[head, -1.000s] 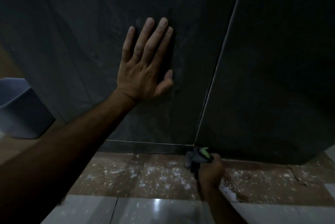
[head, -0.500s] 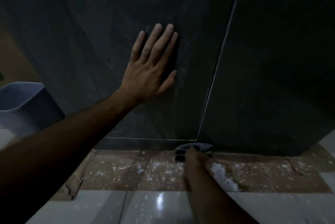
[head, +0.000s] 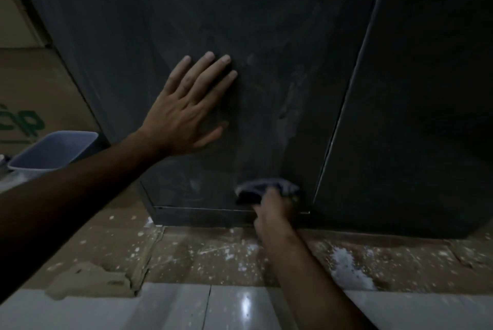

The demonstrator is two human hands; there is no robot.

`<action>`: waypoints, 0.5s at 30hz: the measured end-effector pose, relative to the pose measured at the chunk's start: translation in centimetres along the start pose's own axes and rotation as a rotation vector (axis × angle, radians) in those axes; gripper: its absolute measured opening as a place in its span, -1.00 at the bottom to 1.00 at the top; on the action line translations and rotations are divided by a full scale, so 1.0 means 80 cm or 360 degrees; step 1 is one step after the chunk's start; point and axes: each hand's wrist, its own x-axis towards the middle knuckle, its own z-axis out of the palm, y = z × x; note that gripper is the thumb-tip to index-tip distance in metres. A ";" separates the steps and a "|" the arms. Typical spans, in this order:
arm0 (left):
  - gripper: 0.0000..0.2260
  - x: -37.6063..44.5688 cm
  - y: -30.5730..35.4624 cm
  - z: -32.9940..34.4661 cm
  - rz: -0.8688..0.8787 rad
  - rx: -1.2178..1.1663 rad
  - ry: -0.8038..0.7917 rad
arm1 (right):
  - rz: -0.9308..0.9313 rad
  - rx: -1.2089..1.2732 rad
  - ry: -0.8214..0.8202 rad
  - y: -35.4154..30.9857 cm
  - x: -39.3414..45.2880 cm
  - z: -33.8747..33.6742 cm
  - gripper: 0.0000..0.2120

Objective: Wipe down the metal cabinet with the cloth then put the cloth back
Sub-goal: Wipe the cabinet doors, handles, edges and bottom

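Paint-speckled brown floor [head: 202, 255] under the metal cabinet [head: 266, 36] and blue bin [head: 53, 150].

— We see a dark grey cabinet [head: 266, 36], its face streaked with pale smears, and a grey cloth [head: 266, 187].

— We also see a blue-grey bin [head: 53, 152], a brown floor [head: 213, 255] speckled white, and green letters on tan cardboard [head: 40, 84].

**Hidden, cropped, blurred**

Right hand [head: 274, 202] blurred, fingers buried in the cloth [head: 266, 188]; grip unclear. Cloth's lower part hidden behind that hand. Metal cabinet [head: 266, 36] cut off at top and right edges. Blue bin [head: 53, 150] partly hidden behind left forearm. Green lettering on cardboard box [head: 32, 89] cropped at left edge, unreadable.
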 end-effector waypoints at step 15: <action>-0.17 0.013 -0.028 -0.014 0.0006 0.0011 0.0015 | -0.0373 0.0214 -0.0198 -0.120 -0.067 0.041 -0.78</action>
